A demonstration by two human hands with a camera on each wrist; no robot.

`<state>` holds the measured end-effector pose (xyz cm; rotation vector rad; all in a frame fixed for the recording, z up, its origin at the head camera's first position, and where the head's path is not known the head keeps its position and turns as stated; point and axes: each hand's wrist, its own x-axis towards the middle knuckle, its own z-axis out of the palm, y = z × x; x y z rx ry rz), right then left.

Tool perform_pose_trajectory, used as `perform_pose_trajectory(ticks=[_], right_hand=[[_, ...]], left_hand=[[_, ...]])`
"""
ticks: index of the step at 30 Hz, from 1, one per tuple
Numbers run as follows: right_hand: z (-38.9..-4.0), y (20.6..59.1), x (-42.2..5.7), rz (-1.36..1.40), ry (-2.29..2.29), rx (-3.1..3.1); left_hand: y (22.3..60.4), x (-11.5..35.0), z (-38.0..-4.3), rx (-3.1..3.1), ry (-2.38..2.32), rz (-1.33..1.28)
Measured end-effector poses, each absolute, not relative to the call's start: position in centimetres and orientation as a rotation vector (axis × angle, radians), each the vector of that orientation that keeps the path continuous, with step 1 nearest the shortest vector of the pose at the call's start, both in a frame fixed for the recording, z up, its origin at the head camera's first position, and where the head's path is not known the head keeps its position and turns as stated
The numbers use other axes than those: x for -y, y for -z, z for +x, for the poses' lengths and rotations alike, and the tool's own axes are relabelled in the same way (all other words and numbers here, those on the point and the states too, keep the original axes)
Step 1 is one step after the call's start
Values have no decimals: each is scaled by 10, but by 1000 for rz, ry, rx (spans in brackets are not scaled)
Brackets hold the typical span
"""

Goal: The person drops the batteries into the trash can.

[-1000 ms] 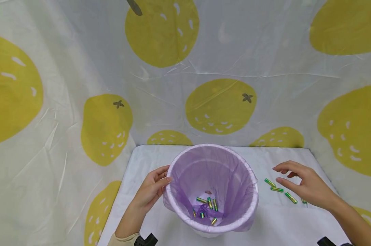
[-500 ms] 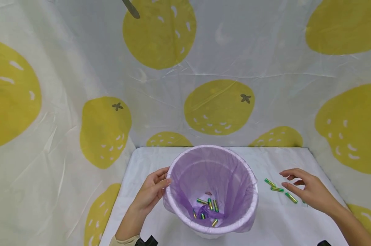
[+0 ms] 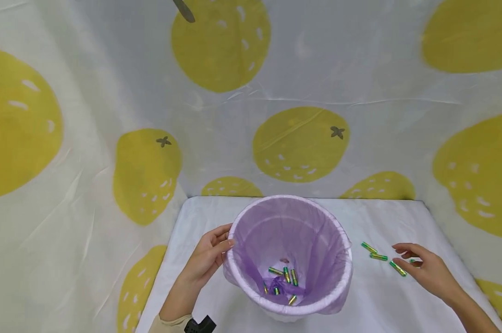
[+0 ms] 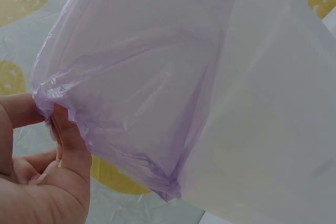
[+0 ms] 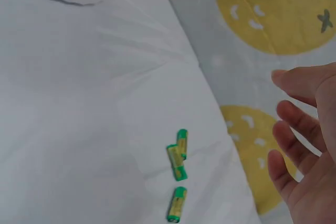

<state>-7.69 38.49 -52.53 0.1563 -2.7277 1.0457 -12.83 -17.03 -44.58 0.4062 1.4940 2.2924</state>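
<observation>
A white bin [image 3: 301, 309] lined with a purple bag [image 3: 276, 231] stands in the middle of the table. Several green and gold batteries [image 3: 285, 276] lie at its bottom. My left hand [image 3: 223, 240] grips the bin's left rim, and the thumb [image 4: 67, 132] presses on the folded bag edge [image 4: 105, 103]. My right hand [image 3: 402, 256] hovers with relaxed, spread fingers [image 5: 291, 127] right of the bin, holding nothing. Several loose batteries [image 3: 378, 256] lie on the cloth just by its fingertips; three batteries [image 5: 177, 162] show in the right wrist view.
A white cloth [image 3: 376, 305] covers the table. A sheet printed with large yellow fruits [image 3: 301, 143] hangs close behind and on both sides. A dark object [image 3: 183, 10] pokes in at the top.
My right hand has drawn back toward me and to the right, lower over the loose batteries. The left hand and the bin have stayed put.
</observation>
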Motion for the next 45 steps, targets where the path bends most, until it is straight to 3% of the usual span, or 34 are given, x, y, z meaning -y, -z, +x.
perform_pose_trajectory(ticks=[17,26,45], right_hand=[[-84,597,-410,-145,-869,2878],[-97,635,-427,-175,-879,2920],[-100,666,-414,-438,-834,2866]], left_hand=[[445,171,-129,-1503,-2280,411],[446,166,-133,-1515,-2275,406],[445,168,-132,-1547,-2282,381]])
